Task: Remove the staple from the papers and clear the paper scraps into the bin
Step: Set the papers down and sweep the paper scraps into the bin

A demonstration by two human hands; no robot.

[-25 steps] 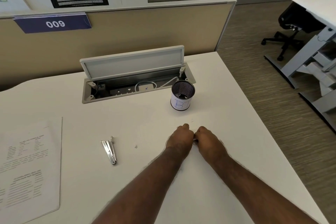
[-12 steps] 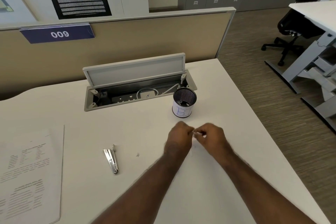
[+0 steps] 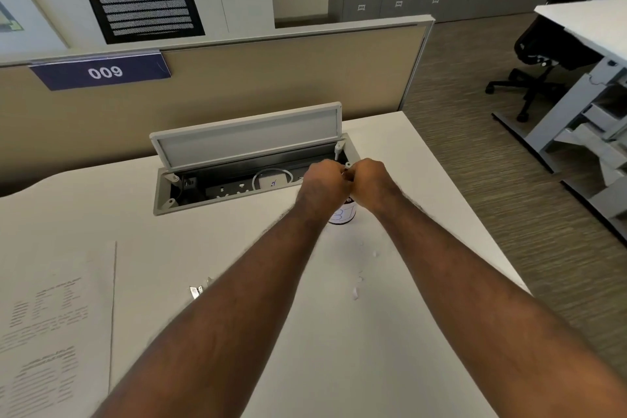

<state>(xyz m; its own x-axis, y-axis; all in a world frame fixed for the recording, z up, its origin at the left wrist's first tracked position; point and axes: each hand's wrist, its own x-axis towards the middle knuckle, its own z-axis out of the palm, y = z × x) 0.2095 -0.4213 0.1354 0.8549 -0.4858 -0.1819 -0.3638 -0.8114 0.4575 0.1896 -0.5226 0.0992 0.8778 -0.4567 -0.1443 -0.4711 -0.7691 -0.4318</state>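
Note:
My left hand [image 3: 322, 185] and my right hand [image 3: 371, 183] are held together above the small mesh bin [image 3: 342, 215], fingers pinched; what they pinch is too small to make out. Only the bin's white label shows below my wrists. A few white paper scraps [image 3: 356, 292] lie on the desk in front of the bin, between my forearms. The printed papers [image 3: 54, 326] rest at the left edge of the desk. The metal staple remover [image 3: 198, 289] lies near them, mostly hidden by my left forearm.
An open cable tray [image 3: 251, 187] with a raised lid, a power strip and a white charger sits behind the bin. A beige partition [image 3: 237, 78] with a "009" tag bounds the desk's far side. The desk's right edge drops to the floor; another desk and chair stand far right.
Both hands have risen off the desk and moved forward, from in front of the bin to above it, still pinched together. The camera has tilted closer.

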